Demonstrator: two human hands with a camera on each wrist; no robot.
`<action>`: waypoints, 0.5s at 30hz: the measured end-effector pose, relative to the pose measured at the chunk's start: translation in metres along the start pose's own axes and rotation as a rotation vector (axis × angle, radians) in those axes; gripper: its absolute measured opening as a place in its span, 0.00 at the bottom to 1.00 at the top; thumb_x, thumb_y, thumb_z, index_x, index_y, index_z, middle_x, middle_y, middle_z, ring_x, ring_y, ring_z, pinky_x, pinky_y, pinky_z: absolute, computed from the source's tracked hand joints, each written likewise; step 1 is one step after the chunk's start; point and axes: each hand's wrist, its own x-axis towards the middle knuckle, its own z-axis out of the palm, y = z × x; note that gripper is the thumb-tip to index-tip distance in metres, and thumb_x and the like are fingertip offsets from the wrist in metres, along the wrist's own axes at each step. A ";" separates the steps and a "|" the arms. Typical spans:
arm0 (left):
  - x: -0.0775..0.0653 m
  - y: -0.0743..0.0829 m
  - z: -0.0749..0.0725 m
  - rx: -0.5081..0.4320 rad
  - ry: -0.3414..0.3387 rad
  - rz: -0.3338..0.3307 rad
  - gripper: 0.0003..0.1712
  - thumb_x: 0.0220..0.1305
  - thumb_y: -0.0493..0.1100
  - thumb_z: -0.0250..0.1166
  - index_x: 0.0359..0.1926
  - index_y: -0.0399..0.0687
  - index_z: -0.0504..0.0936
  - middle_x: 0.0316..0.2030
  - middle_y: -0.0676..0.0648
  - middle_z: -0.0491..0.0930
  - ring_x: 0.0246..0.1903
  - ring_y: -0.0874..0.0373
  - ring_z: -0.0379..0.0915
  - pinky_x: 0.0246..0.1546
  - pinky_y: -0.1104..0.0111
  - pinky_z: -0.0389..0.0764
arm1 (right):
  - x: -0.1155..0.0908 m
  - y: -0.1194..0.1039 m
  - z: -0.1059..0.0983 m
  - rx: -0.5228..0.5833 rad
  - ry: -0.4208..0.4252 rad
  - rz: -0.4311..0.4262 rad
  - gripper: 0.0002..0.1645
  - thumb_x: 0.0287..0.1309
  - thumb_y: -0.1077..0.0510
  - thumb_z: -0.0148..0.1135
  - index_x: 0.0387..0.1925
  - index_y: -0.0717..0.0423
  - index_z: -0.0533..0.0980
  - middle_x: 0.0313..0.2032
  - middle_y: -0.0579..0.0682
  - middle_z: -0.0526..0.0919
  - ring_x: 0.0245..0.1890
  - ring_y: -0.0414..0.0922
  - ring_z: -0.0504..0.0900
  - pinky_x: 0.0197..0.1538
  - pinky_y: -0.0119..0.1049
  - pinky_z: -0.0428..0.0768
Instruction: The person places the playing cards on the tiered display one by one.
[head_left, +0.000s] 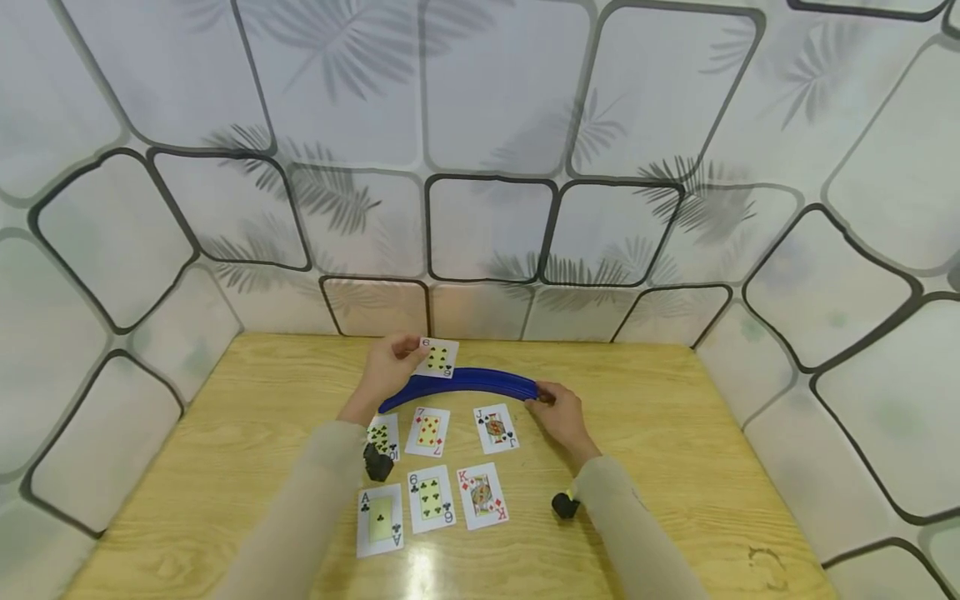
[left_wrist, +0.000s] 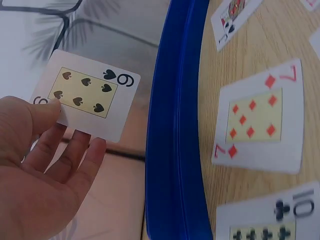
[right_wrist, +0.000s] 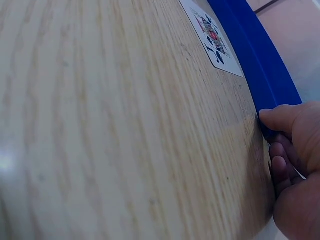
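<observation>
A six of spades playing card (head_left: 441,358) is pinched between the thumb and fingers of my left hand (head_left: 386,368). In the left wrist view the card (left_wrist: 85,95) is face up to the camera, beside a blue curved card holder (left_wrist: 175,125). My right hand (head_left: 561,414) grips the right end of that holder (head_left: 483,380), thumb on the near side; the fingertips behind it are partly hidden. Near the holder lie a seven of diamonds (head_left: 428,432), a jack of spades (head_left: 496,428) and a ten of clubs (head_left: 384,435), the last partly covered.
Closer to me on the wooden table (head_left: 637,542) lie an ace of clubs (head_left: 380,520), a six of clubs (head_left: 431,498) and a king of diamonds (head_left: 482,496), all face up. Behind the table's far edge stands a patterned wall covering (head_left: 487,225).
</observation>
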 end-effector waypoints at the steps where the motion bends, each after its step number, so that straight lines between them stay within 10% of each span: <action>1: 0.001 0.002 0.005 -0.012 0.000 0.011 0.16 0.73 0.35 0.66 0.55 0.27 0.83 0.50 0.29 0.86 0.54 0.36 0.82 0.63 0.47 0.81 | 0.000 0.000 0.000 -0.001 0.000 0.000 0.27 0.65 0.62 0.71 0.63 0.67 0.79 0.54 0.65 0.86 0.55 0.58 0.83 0.59 0.54 0.83; 15: 0.015 0.026 0.058 -0.087 -0.044 0.056 0.14 0.73 0.35 0.67 0.54 0.31 0.84 0.50 0.32 0.87 0.53 0.38 0.83 0.61 0.49 0.82 | 0.002 0.000 -0.002 -0.028 0.008 -0.026 0.25 0.64 0.62 0.71 0.61 0.68 0.80 0.53 0.64 0.86 0.52 0.57 0.84 0.58 0.54 0.84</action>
